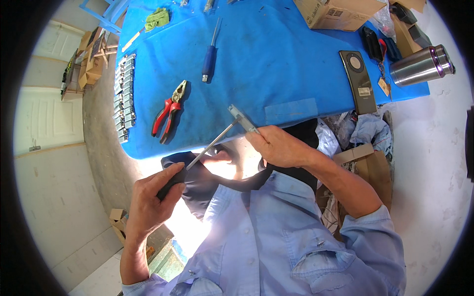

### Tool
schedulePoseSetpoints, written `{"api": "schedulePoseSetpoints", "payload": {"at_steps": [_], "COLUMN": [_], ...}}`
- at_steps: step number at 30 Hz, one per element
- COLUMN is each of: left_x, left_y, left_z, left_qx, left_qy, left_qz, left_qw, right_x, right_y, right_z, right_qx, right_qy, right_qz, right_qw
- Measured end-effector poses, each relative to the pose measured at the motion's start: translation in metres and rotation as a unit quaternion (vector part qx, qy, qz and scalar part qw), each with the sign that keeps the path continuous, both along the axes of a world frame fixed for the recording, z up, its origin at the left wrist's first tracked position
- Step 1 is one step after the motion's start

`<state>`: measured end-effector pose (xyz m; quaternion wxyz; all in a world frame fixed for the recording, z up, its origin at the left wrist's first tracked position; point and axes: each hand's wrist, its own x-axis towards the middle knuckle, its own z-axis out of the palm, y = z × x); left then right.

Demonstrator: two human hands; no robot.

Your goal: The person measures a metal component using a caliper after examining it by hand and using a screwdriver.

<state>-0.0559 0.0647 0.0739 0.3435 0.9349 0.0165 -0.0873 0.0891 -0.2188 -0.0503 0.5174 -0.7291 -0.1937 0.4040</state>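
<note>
My left hand point(157, 197) is closed round the dark handle of a screwdriver point(212, 144). Its long metal shaft slants up to the right, and the tip meets a small grey metal part point(242, 119). My right hand point(279, 146) pinches the lower end of that part between thumb and fingers, just over the table's near edge. Red-handled pliers point(169, 112) lie on the blue-covered table point(247, 59) to the left. Farther back lies a second screwdriver, with a blue handle point(209, 61). Similar small metal parts point(124, 98) stand in rows along the table's left edge.
At the right are a dark phone point(358, 81), a steel bottle point(422, 65), keys with a tag point(383, 85) and a cardboard box point(340, 14). A green cloth point(157, 18) lies at the far left. Cardboard and plastic bags point(373, 135) sit below the table's right side.
</note>
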Motion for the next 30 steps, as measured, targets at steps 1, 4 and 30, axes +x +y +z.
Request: {"api": "schedulePoseSetpoints", "payload": {"at_steps": [1, 4, 30], "left_x": [0.000, 0.000, 0.095], "left_y": [-0.002, -0.012, -0.076], "left_z": [0.001, 0.009, 0.122], "left_qx": [0.035, 0.131, 0.418], "left_qy": [-0.008, -0.019, -0.047], "left_qz": [-0.010, -0.042, -0.305], "left_qw": [0.999, 0.990, 0.854], "right_x": [0.000, -0.002, -0.016], "right_y": [0.000, 0.001, 0.009], "right_z": [0.001, 0.005, -0.006], "right_qx": [0.002, 0.001, -0.028], "right_qy": [0.003, 0.003, -0.106], "right_qz": [-0.002, -0.005, -0.073], "right_qw": [1.000, 1.000, 0.991]}}
